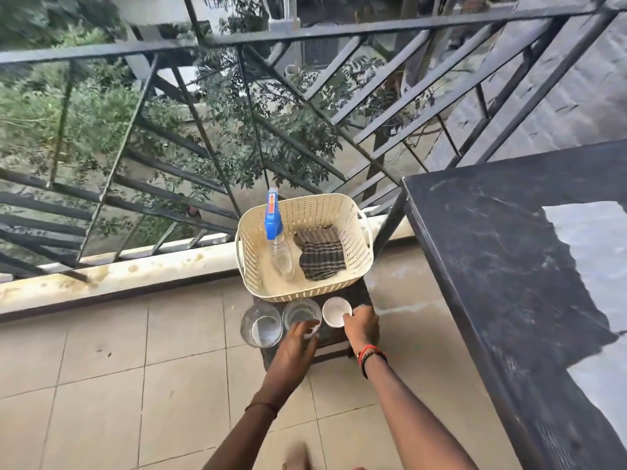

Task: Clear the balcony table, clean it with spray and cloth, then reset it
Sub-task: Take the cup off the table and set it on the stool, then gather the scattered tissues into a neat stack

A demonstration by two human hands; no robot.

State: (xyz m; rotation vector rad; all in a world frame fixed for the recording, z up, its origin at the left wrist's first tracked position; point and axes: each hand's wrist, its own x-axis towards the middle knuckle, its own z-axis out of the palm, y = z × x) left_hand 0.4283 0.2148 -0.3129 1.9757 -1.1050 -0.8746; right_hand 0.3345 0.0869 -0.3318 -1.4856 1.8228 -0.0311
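With the table (509, 266) at right bare, we judge clearing is finishing: our left hand (298, 337) cups a glass (301, 313), our right hand (361, 325) pinches the small bowl (334, 312) on the stool (334, 347), so next reach far for spray bottle (276, 239) and cloth (320, 257) in the basket (353, 232).

arms: bare | right wrist (368, 354): red-black threads | left wrist (263, 407): brown thread
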